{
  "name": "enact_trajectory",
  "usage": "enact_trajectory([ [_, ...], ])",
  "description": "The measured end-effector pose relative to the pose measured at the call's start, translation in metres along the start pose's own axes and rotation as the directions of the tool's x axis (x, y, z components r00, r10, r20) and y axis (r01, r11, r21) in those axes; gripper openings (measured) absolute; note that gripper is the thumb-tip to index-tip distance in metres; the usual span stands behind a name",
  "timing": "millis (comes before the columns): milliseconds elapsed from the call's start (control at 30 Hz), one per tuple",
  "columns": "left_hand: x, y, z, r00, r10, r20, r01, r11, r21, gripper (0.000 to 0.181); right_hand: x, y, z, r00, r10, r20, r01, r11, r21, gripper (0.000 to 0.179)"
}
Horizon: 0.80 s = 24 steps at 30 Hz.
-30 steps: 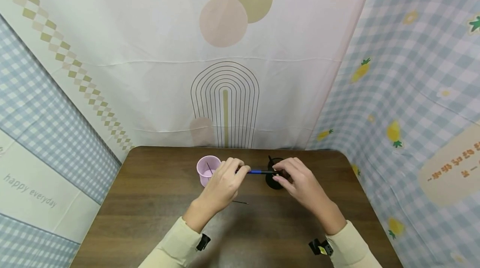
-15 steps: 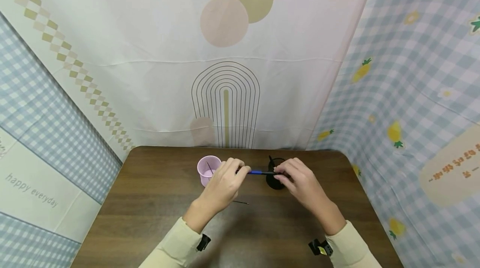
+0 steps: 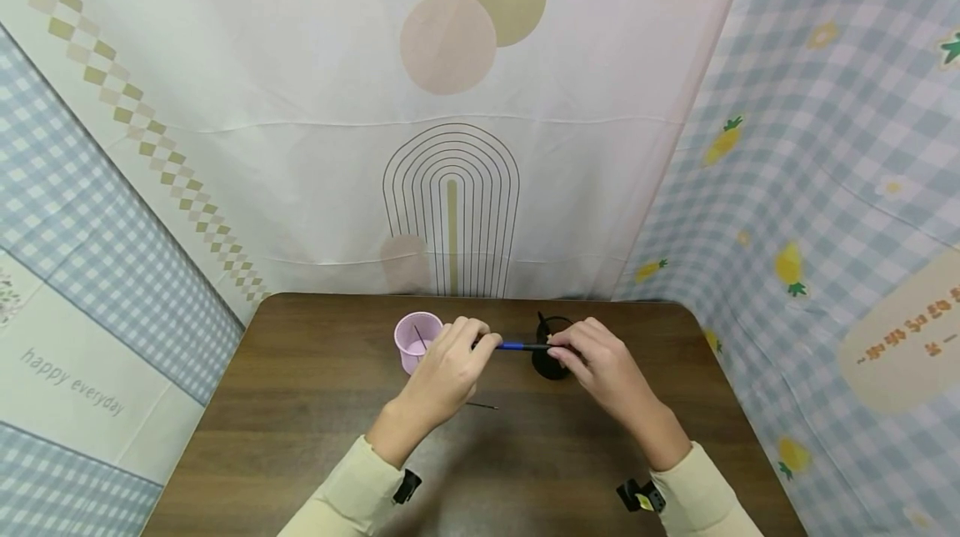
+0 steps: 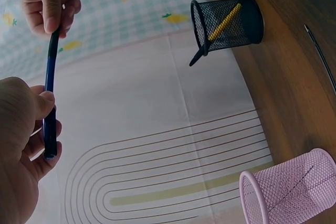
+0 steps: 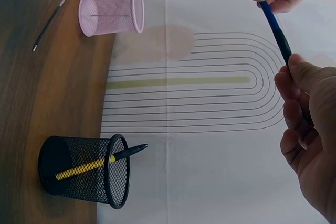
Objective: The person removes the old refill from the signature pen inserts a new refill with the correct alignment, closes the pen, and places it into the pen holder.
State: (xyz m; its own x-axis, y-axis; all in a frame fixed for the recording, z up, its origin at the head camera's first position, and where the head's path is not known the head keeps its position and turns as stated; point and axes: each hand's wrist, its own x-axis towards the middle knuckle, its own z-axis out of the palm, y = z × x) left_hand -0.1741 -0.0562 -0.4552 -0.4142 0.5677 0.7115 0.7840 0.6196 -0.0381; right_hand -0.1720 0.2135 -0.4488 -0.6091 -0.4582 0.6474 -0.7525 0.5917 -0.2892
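A blue-and-black pen [image 3: 513, 346] is held level above the table between both hands. My left hand [image 3: 446, 362] grips its blue barrel, with the thumb laid along it in the left wrist view. My right hand [image 3: 600, 362] pinches the black end between thumb and fingers; the very tip is hidden behind them. Under the hands, a thin dark pen refill [image 5: 48, 26] lies on the table. Left of it stands a pink mesh cup [image 5: 107, 11] with a thin dark stick [image 5: 110, 16] inside. A black mesh cup [image 5: 79, 153] holds a yellow-and-black pen [image 5: 84, 169].
Both cups stand toward the back of the brown wooden table [image 3: 322, 404], the black one close beneath my right hand. Printed cloth [image 3: 450, 212] hangs just behind the table's far edge, and checked cloth [image 3: 810, 145] hangs along the right side.
A second ago the right thumb and fingers were parted around the pen's black end; they now pinch it. The left hand and the cups stay where they were.
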Motion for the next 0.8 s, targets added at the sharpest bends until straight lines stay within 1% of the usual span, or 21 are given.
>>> enact_trajectory([
  [333,-0.0002,-0.0004,-0.0004,1.0,-0.003,-0.001,0.003,1.0,-0.008,0.032,-0.0013,0.0006,0.0013,1.0,0.009,0.016,-0.009,1.0,0.011,0.017],
  [600,-0.0017,-0.0015,0.0014,1.0,-0.007,-0.005,0.007,1.0,-0.007,0.029,-0.0011,0.0009,0.0007,1.0,0.0,0.031,0.0,1.0,-0.012,0.034],
  [800,-0.0013,-0.0017,0.0027,1.0,-0.01,-0.001,0.01,1.0,-0.01,0.029,0.0007,-0.0007,0.0008,0.999,-0.003,0.036,0.004,1.0,-0.023,0.029],
])
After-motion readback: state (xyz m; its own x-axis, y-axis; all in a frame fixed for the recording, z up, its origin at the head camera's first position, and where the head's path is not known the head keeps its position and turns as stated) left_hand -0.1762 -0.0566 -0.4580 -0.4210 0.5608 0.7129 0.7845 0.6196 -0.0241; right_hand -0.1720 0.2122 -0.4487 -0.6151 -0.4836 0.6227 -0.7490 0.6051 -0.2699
